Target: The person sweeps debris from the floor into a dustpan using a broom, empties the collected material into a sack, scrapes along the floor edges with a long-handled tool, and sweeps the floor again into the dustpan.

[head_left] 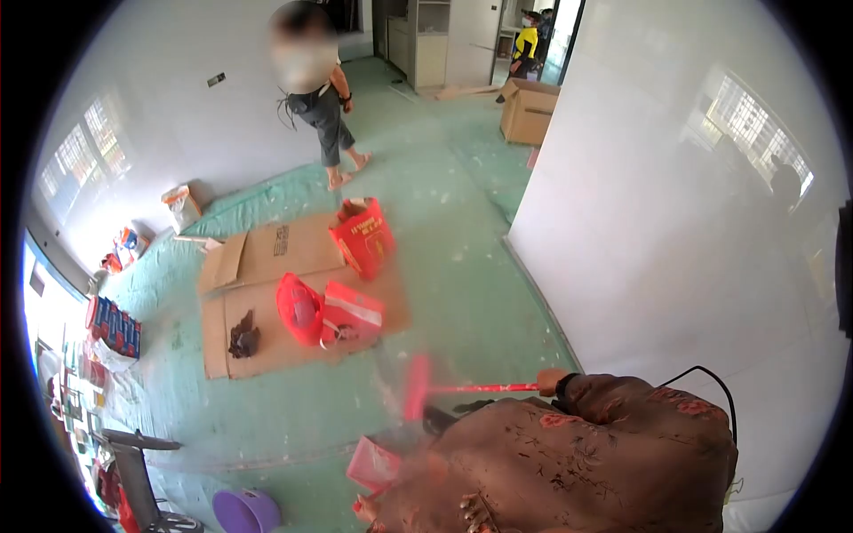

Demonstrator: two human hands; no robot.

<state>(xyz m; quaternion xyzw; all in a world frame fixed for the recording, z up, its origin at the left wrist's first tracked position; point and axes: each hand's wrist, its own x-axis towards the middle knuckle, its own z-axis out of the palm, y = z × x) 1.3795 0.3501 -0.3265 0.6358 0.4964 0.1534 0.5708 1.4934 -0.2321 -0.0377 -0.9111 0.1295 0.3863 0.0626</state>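
Note:
My right hand (551, 382), dark band at the wrist, is closed round the red handle of a broom (484, 388). The pink broom head (415, 388), blurred, is at the green-covered floor on the far end of the handle. Below it a pink dustpan (373, 464) is low at the floor, close to the broom head. My left hand (364, 508) shows only in part at the bottom, closed at the dustpan's handle end. A brown floral garment (586, 453) covers my arms and body and hides much of the lower right.
Flattened cardboard (267, 258) lies ahead, bearing red bags (364, 238) and a dark crumpled thing (243, 336). A purple bucket (246, 511) and a chair (133, 471) stand lower left. Another person (324, 115) stands near the left wall; a white wall (657, 204) rises right.

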